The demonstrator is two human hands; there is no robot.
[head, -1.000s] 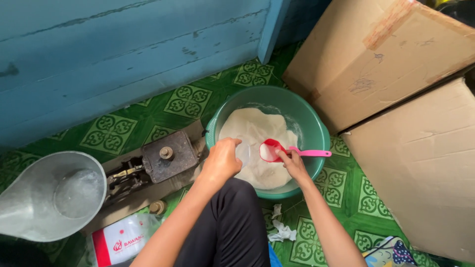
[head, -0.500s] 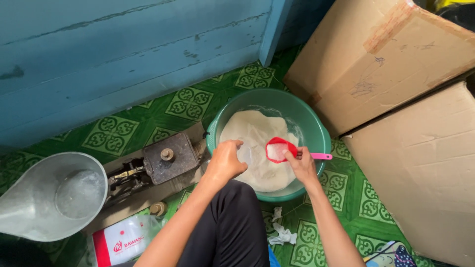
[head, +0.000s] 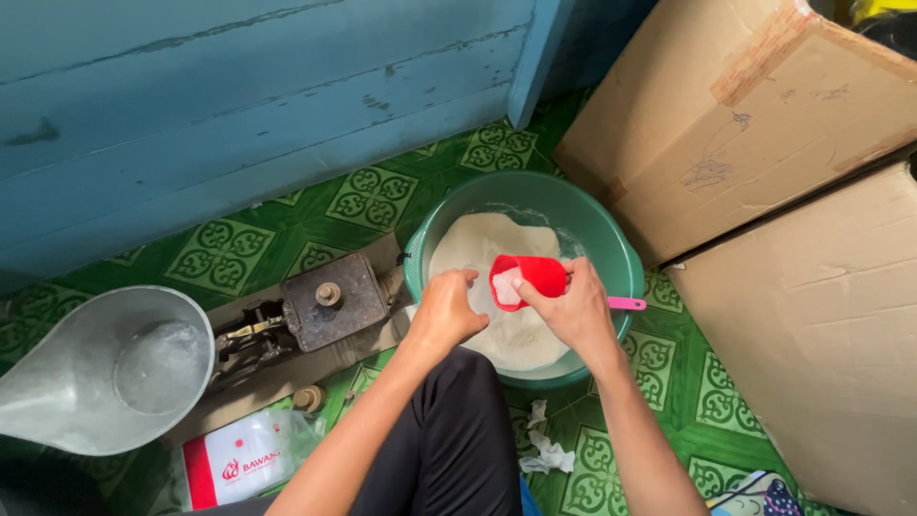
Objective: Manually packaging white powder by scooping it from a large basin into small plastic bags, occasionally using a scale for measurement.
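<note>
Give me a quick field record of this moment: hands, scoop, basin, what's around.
right hand: grips red plastic scoop with pink handle, tilted over the basin
left hand: beside the scoop mouth, fingers curled; whether it holds anything cannot be told
scoop contents: some white powder inside
basin: round green plastic basin, holds a mound of white powder
left of basin: dark metal balance scale, large metal scale pan
right: brown cardboard boxes
floor: green patterned mat
</note>
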